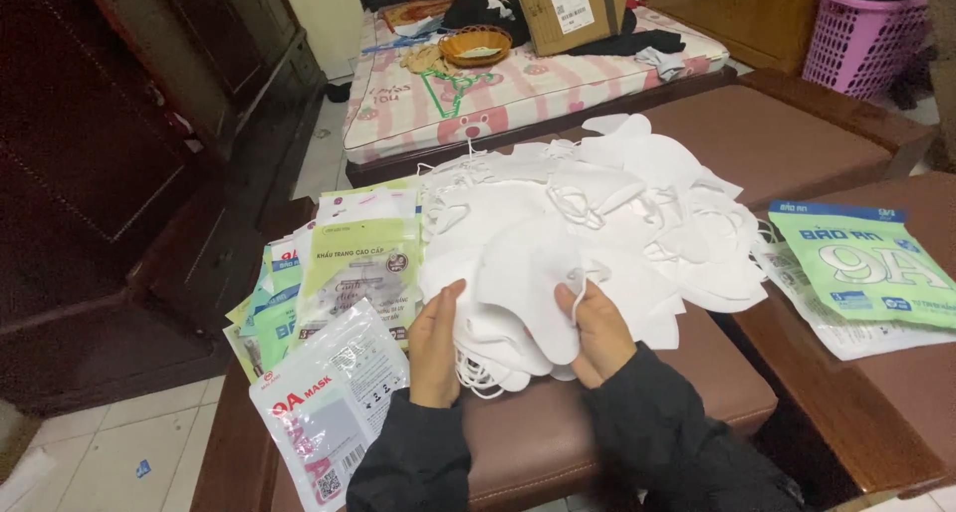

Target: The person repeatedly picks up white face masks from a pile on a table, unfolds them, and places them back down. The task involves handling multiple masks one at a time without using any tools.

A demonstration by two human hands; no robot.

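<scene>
- Brown padded bench seat point(558, 442), set in a dark wooden frame, serves as the work surface; a pale tiled floor point(129, 452) shows at lower left.
- Small stack of white folded fabric face masks with thin ear loops point(518, 313) lies at the near edge of the seat, held between both hands.
- Left hand point(435, 348) presses flat against the left side of the stack, fingers straight and together, thumb on top; it steadies rather than clamps.
- Right hand point(600, 331) curls around the right side, thumb pinching the top mask, fingers tucked underneath and out of sight.
- Large loose heap of the same white masks point(637, 213) spreads behind and touches the held stack, loops tangled across it.
- Clear and white printed plastic pouch point(324, 402) lies just left of the left hand, overhanging the front edge of the seat.
- Fanned pile of green and white empty pouches point(339, 263) sits behind it.
- Two further green and white pouches point(866, 273) rest on the brown wooden table point(896, 392) to the right, well apart from the hands.
- Pink patterned mattress point(478, 99) in the background carries an orange woven basket point(475, 46) and a cardboard box point(568, 9); a pink plastic laundry basket point(861, 34) stands at upper right.
- Risk, as judged: tangled loops may drag extra masks from the heap when the stack lifts; the flat left-hand hold may let lower masks slide out; the overhanging pouch could be knocked to the floor by a sleeve.
</scene>
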